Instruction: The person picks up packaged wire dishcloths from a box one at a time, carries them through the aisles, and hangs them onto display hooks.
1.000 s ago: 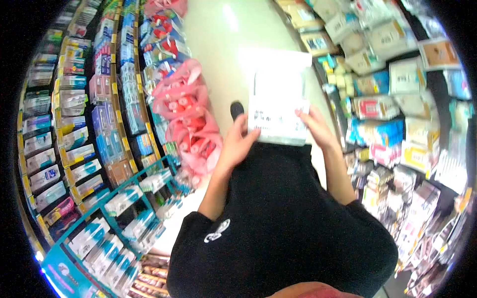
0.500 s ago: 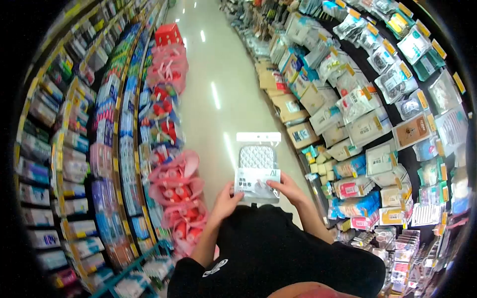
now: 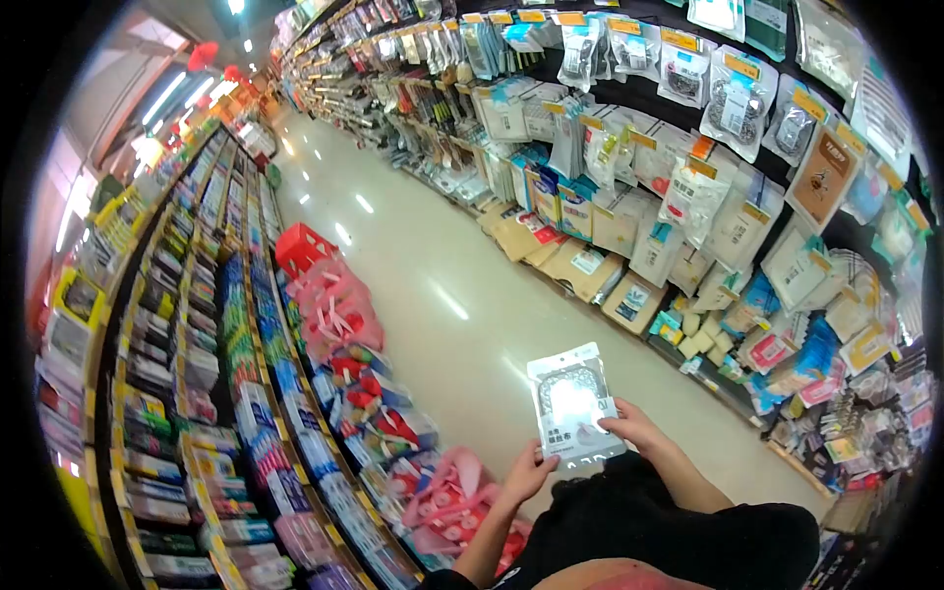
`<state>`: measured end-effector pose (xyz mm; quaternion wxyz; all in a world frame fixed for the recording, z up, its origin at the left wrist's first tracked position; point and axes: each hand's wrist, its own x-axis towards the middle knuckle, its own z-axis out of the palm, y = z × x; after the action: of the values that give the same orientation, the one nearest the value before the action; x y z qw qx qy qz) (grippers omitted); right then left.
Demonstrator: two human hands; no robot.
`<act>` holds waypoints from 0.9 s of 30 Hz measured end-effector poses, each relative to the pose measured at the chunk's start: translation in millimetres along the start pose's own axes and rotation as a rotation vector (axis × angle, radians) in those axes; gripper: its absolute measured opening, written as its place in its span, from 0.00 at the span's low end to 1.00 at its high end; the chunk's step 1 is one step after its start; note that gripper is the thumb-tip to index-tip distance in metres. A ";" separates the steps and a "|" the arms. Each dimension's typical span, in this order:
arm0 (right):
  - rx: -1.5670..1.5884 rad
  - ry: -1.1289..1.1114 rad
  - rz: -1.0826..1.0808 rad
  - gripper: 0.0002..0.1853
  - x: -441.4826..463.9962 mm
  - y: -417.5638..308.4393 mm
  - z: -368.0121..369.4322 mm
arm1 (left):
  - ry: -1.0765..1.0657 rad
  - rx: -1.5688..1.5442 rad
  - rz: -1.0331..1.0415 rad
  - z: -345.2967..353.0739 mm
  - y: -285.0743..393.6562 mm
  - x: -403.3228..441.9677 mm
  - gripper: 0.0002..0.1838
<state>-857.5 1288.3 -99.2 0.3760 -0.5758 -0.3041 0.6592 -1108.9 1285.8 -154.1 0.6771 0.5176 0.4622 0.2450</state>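
Observation:
A packaged grey cloth (image 3: 573,418) with a clear wrapper, white header and printed label is held in front of my body. Glare whitens its middle. My left hand (image 3: 528,476) pinches the lower left corner, thumb on the front. On the other side, my right hand (image 3: 634,429) grips the lower right edge, its thumb over the label. The fingers behind the packet are hidden.
Shelves of boxed and bottled goods (image 3: 246,364) line the left. Pink bags (image 3: 339,310) and a red basket (image 3: 303,249) stand along their foot. On the right, hanging packets (image 3: 737,103) cover a rack. A shiny floor (image 3: 433,305) runs between.
My view has swung up and to the left, showing the far end of the aisle. The packet now appears further right and lower, tilted, still in both hands.

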 end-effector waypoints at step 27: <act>0.203 -0.092 -0.142 0.23 227.6 -131.7 -154.4 | 0.102 0.516 -0.146 27.6 201.6 254.1 0.24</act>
<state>-698.1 1546.0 -133.6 0.4637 -0.4809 -0.2929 0.6840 -940.0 1547.9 -60.7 0.5143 0.6253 0.5791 0.0954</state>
